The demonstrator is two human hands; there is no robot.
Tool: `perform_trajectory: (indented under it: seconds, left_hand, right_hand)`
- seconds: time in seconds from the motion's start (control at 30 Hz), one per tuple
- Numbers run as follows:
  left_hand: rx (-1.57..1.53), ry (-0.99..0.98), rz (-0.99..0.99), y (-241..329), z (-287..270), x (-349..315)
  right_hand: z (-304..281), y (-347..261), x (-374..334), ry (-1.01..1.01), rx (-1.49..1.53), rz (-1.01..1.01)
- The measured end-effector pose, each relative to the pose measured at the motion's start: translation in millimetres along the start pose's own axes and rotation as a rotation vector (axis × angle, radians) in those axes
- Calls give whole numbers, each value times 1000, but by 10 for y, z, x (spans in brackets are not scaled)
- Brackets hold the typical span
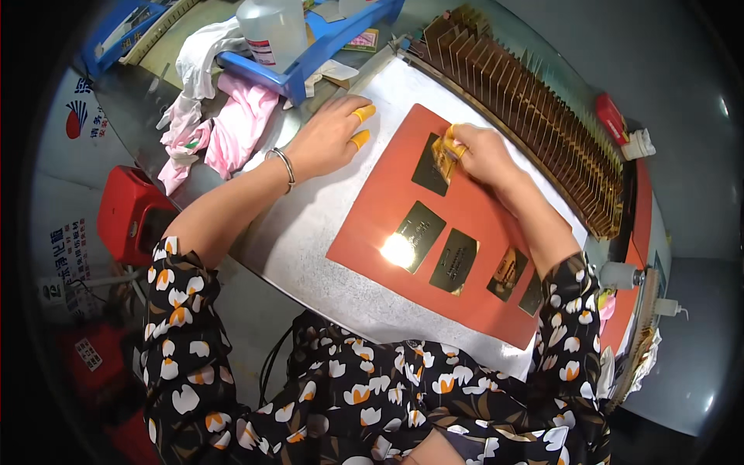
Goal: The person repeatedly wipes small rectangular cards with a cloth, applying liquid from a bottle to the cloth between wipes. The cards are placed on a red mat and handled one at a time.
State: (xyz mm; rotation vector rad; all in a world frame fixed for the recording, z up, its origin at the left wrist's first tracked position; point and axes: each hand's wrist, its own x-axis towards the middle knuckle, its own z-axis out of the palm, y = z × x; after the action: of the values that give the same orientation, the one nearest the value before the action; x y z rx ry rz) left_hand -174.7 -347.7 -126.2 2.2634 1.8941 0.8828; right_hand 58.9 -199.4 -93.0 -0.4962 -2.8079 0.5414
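A red-brown mat [372, 209] lies on a white-covered table, with several shiny gold metal plates [454, 263] spread over it. My right hand [484, 159], in yellow finger cots, is closed with its fingertips at the right edge of the farthest metal plate [428, 167]. That plate mirrors the yellow of the cots, and the exact grip under the fingers is partly hidden. Left of the mat, my left hand [329, 136] rests on the white sheet [310, 225], fingers apart and holding nothing. It also has two yellow finger cots, and a silver bangle circles the wrist.
A slotted rack [527, 108] of upright plates runs along the far right. Back left stand a blue tray [271, 76] with a clear bottle [273, 35] and pink and white cloths [240, 120]. A red stool [130, 213] is at left; a pump bottle [620, 275] at right.
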Motion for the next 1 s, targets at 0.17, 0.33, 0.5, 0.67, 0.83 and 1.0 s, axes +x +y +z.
perform_trajectory:
  seconds: [0.17,0.33,0.5,0.67,0.83,1.0]
  left_hand:
    - [12,32,-24,-58,11,-1]
    - [-289,215,-25,118,-141,-117]
    - [-1678,-523,195,1246,-875,-386]
    - [-2250,-670,645,1765,-985,-373]
    - [-2309,-597,635,1980,-927,-477]
    - [-2339,-639,620,2108,-965,-494]
  right_hand:
    - [32,-154,-197,-91,22,-79]
    - [11,-125,-281,-85,-22,-51]
    - [12,115,-145,57,-104,38]
    - [47,-108,-8,82,-66,81]
    - [258,-449,-108,-221,-52,-134]
    - [19,-30,-18,48,-146,115]
